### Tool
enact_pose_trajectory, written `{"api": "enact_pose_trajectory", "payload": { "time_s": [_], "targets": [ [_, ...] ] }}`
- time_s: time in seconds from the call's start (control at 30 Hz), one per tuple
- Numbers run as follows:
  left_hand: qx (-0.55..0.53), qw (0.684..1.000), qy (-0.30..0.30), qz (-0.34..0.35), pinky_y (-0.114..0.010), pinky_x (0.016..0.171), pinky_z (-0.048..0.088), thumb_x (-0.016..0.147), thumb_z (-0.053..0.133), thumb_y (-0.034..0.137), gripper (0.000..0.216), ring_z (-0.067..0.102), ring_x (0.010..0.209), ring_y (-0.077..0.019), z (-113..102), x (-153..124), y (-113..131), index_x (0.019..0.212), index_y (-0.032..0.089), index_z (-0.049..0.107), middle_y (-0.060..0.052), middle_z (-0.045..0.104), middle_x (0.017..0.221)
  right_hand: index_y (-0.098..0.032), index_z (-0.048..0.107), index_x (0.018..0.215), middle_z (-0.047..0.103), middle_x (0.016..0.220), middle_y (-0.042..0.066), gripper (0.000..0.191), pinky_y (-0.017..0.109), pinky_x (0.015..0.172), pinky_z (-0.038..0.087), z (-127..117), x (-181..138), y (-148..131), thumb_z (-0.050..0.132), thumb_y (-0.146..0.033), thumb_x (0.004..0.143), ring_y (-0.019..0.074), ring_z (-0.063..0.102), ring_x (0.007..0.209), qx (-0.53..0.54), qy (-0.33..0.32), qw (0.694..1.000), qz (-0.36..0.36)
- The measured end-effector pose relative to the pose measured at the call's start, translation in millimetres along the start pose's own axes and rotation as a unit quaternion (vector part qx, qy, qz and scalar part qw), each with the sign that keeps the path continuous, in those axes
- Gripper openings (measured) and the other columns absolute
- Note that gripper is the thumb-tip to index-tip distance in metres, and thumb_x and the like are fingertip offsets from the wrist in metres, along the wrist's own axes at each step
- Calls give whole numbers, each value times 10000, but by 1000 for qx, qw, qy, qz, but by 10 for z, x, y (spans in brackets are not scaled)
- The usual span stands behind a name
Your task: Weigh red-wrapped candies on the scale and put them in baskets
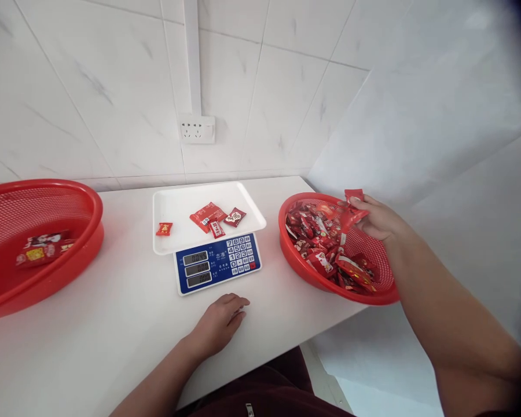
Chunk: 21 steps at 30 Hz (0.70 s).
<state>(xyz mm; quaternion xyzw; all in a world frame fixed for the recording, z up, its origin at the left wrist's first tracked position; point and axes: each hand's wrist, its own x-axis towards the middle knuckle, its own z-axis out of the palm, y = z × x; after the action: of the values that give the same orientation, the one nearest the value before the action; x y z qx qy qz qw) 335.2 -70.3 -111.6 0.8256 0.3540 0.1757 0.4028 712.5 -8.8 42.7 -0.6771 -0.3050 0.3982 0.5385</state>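
My right hand (pixel 377 219) is over the far right side of a red mesh basket (pixel 289 255), its fingers closed on small red snack packets (pixel 353 195). A heap of mostly red wrapped snacks (pixel 323 240) fills much of that basket. My left hand (pixel 221 324) rests on the white table just in front of a digital scale (pixel 219 263), holding nothing, thumb and fingers a little apart. On the scale's white tray (pixel 178 202) lie a larger red packet (pixel 206 215), a brown-red packet (pixel 235 217) and two small red packets (pixel 216 229).
At the left stands another red mesh basket (pixel 96 231) with a few packets (pixel 43 249) in it. The table (pixel 125 347) meets a tiled wall bearing a power socket (pixel 197 128). The right basket reaches the table's right edge.
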Motion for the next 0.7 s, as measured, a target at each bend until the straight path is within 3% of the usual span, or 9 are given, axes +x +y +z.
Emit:
{"api": "enact_pose_trajectory", "payload": {
  "time_s": [0.2,0.33,0.47,0.7],
  "targets": [
    [2,1000,-4,5,-324,863,482,869,420,185,287,582,988,-187,11,1,-20,1102,229,581,-46,641,1064,-250,511,732,550,616,-32,103,226,505,433,134,35,69,553,-224,822,109,503,538,31,25,999,-36],
    [10,1000,-6,2,-330,880,477,866,432,188,285,579,1001,-190,13,4,-23,1103,220,587,-49,642,1066,-243,506,731,504,579,-39,108,229,471,406,444,-37,52,588,-266,796,106,464,502,51,-11,997,-65],
    [15,1000,-9,0,-318,877,482,858,443,180,291,586,987,-180,-10,-19,21,1108,211,588,-55,639,1073,-232,502,727,483,578,-43,124,213,463,392,1004,-218,1,596,-279,793,92,452,499,61,-85,991,-86],
    [30,999,-5,18,-300,855,486,848,482,200,278,601,922,-172,-41,-58,-18,1101,192,595,-65,640,996,-217,518,745,506,631,-31,114,199,449,405,2290,-492,-56,616,-238,799,91,478,531,41,-219,970,-97]
  ]
}}
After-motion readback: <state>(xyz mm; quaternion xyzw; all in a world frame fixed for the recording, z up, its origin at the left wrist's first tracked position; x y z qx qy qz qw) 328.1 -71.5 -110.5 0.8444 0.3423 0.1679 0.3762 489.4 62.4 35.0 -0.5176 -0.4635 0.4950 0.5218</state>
